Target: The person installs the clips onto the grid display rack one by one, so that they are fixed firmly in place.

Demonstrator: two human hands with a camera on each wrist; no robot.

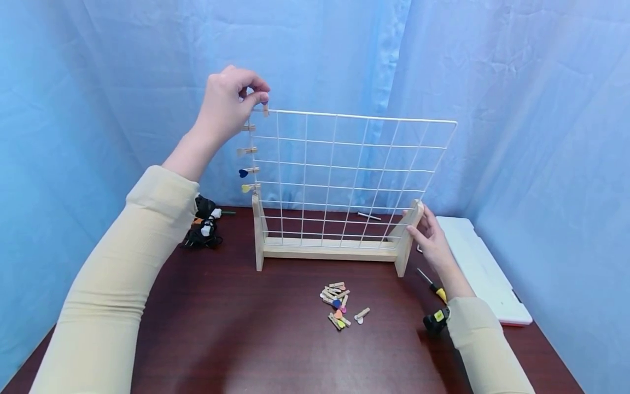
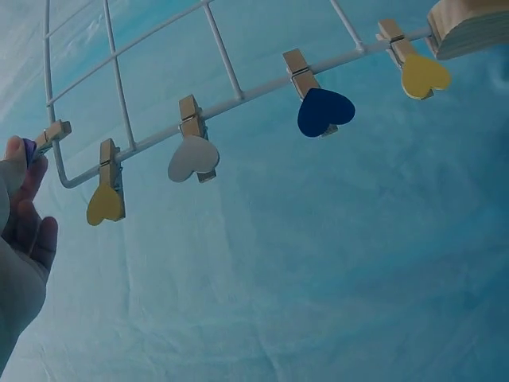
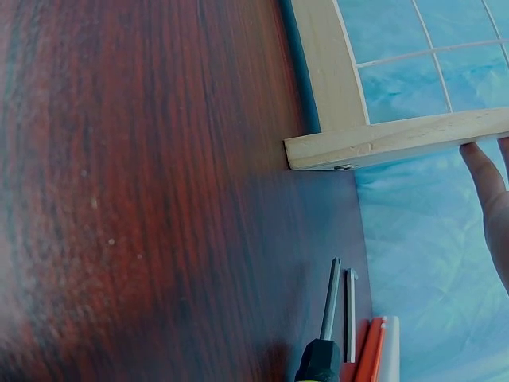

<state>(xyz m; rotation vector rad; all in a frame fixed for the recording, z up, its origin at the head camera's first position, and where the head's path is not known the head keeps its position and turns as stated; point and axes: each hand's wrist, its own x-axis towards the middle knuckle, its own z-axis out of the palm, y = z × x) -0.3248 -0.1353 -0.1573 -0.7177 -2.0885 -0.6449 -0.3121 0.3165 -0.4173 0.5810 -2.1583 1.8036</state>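
My left hand point(image 1: 227, 101) pinches a small wooden clothespin point(image 1: 266, 111) with a purple heart, at the top left of a white wire grid point(image 1: 336, 115). In the left wrist view this clothespin point(image 2: 57, 132) sits on the wire near the grid's corner. Down the grid's left edge hang a yellow-heart clothespin point(image 2: 105, 203), a white-heart one point(image 2: 193, 157), a dark blue one point(image 2: 324, 111) and another yellow one point(image 2: 424, 76). My right hand point(image 1: 435, 246) grips the right side of the wooden stand point(image 1: 410, 235), which holds the grid upright.
Loose heart clothespins point(image 1: 337, 302) lie in a pile before the stand. To the right are a screwdriver point(image 1: 433, 287) and a white case point(image 1: 484, 268). Black items with cables point(image 1: 203, 232) lie at left, a bolt point(image 1: 369, 216) behind the grid. Blue curtains point(image 1: 315, 54) surround the table.
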